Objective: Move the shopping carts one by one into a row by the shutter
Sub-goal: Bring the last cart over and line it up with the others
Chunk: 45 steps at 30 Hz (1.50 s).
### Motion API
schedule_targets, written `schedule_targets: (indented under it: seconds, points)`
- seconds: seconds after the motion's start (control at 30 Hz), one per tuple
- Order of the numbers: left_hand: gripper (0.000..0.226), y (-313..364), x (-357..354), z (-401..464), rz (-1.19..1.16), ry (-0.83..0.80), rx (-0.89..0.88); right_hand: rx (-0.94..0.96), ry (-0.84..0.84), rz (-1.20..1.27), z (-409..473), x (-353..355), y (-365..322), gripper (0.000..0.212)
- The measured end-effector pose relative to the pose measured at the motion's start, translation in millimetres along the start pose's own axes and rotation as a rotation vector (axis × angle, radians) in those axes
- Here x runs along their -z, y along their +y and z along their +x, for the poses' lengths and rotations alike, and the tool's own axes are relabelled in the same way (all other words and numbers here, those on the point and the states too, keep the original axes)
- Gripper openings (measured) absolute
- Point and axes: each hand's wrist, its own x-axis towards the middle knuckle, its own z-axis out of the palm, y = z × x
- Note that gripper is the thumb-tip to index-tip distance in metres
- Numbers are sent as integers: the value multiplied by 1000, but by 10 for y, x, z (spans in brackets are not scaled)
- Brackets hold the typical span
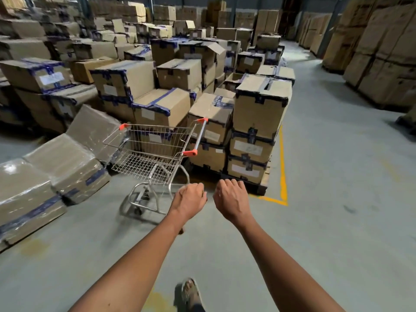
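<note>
Taped cardboard boxes [144, 79] stacked beside yellow floor line [282, 167].

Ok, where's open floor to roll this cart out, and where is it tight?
The open lane is the grey floor right of the yellow line, up to the right-hand stacks. It is tight around the shopping cart: wrapped boxes on its left, stacked cartons on its right.

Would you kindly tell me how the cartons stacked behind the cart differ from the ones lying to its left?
The stacked cartons sit upright and squared on a pallet, bare cardboard with dark tape and white labels. The plastic-wrapped cartons lean tilted in a slumped row on the floor, glossy under clear film with blue bands. Both are brown cardboard, next to the shopping cart.
</note>
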Motion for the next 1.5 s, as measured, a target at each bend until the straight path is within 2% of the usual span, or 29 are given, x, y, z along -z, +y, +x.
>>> schedule_targets:
  seconds: [0.17, 0.37, 0.57, 0.67, 0.83, 1.0, 1.1, 1.17, 1.27, 1.37, 1.5]
  points:
    - [13, -312, -587, 1331, 45, -34, 25, 18, -26, -14, 1316, -674, 577, 14]
    - [17, -812, -1123, 2717, -8, -93, 164, 77, -86, 19, 2815, -1310, 1043, 12]
    - [32, -1210, -1511, 3649, 16, -231, 262, 175, -106, 61, 4081, -2035, 1393, 23]
    - [32, -1343, -1739, 4001, 43, -249, 304, 225, -96, 97, 4677, -2419, 1505, 27]
    - [27, -1550, -2205, 4585, -2, -275, 484, 381, -181, 167, 5598, -3123, 1700, 11]
    - [47, -1471, -2532, 4878, -24, -364, 669, 613, -331, 176, 6216, -3706, 1804, 14]
    - [54, -1344, -2691, 4880, -61, -402, 873, 760, -441, 174, 6431, -3993, 1835, 21]
    - [57, -1258, -2787, 4788, -84, -373, 1009, 850, -513, 138, 6496, -4162, 1862, 25]
    - [54, -1228, -2757, 4684, -131, -358, 1096, 963, -545, 87, 6543, -4339, 1834, 29]
    - [80, -1255, -2718, 4620, -169, -405, 1147, 994, -616, 101, 6528, -4379, 1753, 41]
    - [73, -1205, -2769, 4457, -145, -458, 1163, 1073, -613, 3, 6406, -4380, 1750, 36]
